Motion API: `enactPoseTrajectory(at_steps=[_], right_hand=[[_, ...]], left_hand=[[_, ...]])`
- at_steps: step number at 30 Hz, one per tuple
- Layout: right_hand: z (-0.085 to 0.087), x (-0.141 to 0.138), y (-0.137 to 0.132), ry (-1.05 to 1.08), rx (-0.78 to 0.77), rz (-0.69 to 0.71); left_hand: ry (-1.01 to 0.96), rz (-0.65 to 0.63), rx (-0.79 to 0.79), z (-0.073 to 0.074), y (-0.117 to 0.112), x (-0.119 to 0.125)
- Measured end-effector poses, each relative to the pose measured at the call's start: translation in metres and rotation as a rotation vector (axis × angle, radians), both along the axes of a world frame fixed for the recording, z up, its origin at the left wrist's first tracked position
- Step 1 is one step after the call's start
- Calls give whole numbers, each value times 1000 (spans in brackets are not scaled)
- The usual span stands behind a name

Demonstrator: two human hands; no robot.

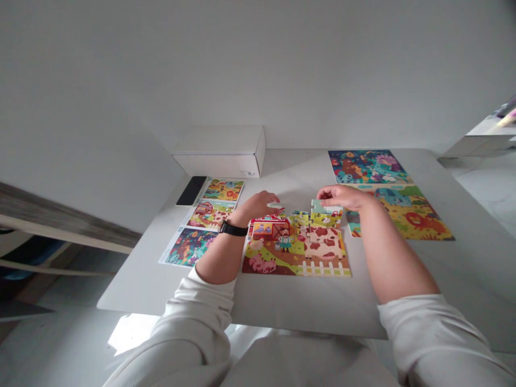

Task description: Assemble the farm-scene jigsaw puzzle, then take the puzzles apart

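Observation:
A farm jigsaw puzzle (294,260) lies in front of me, joined along its lower part, with a barn, a farmer, pigs and a cow. At its upper left, my left hand (260,207) has curled fingers around a small puzzle piece (276,205) with pale and red parts. My right hand (342,196) pinches a pale blue puzzle piece (317,206) at the upper right, just above the strip showing sheep and a tractor. Whether that piece is seated against the strip, I cannot tell. My fingers partly cover both pieces.
Left of the puzzle lie a picture sheet (183,248) with three small scenes and a black phone (191,191). A white box (217,164) stands at the back by the wall. Two assembled puzzles, a night forest (366,166) and a savanna (403,215), lie at the right.

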State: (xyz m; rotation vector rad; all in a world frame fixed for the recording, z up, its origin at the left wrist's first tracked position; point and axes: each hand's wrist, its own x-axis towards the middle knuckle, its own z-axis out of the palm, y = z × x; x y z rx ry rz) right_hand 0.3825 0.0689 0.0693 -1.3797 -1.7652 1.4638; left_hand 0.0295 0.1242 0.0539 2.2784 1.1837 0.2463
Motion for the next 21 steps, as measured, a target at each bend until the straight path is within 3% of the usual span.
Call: enactPoseTrajectory(at_steps=[8, 14, 18, 21], right_hand=[[3, 0, -1, 63, 13, 8], [5, -2, -1, 33, 25, -21], [11, -2, -4, 92, 45, -21], [15, -4, -6, 119, 57, -22]], left_hand=[[96, -134, 128, -13, -8, 10], [0, -42, 308, -3, -17, 25], [-299, -128, 196, 3, -40, 52], [-331, -182, 77, 1, -60, 71]])
